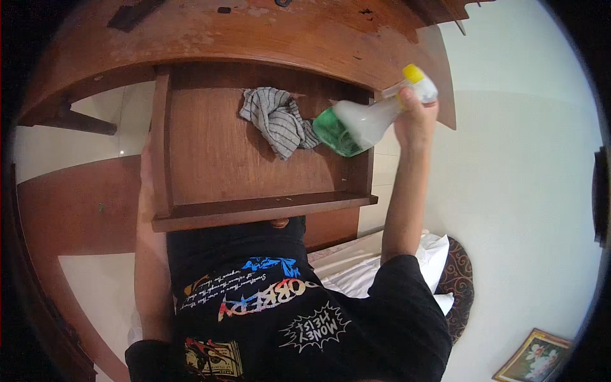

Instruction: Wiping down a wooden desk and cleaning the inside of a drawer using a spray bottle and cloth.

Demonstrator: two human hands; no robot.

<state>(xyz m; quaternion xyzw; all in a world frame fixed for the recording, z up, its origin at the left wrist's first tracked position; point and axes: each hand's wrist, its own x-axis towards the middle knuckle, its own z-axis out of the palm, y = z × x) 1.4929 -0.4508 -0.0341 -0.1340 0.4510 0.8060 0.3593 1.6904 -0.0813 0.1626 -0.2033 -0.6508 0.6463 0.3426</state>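
My right hand [416, 117] grips a spray bottle [367, 122] by its neck, just under the white and yellow trigger head. The bottle is tilted, its clear body holding green liquid at the base, over the right part of a pulled-out wooden drawer [205, 176]. A crumpled grey striped cloth [277, 119] lies inside on the drawer's bottom, partly behind the bottle's base. Along the drawer's outer left side runs my left arm. Only a sliver of my left hand [146, 155] shows there; its fingers are hidden by the side panel.
The wooden desk top [286, 38], its finish worn, spans the far side above the drawer. A pale wall [515, 167] rises on the right. Behind me, a white pillow [432, 253] lies by a dark patterned headboard [458, 286]. A framed flower picture [534, 358] hangs at lower right.
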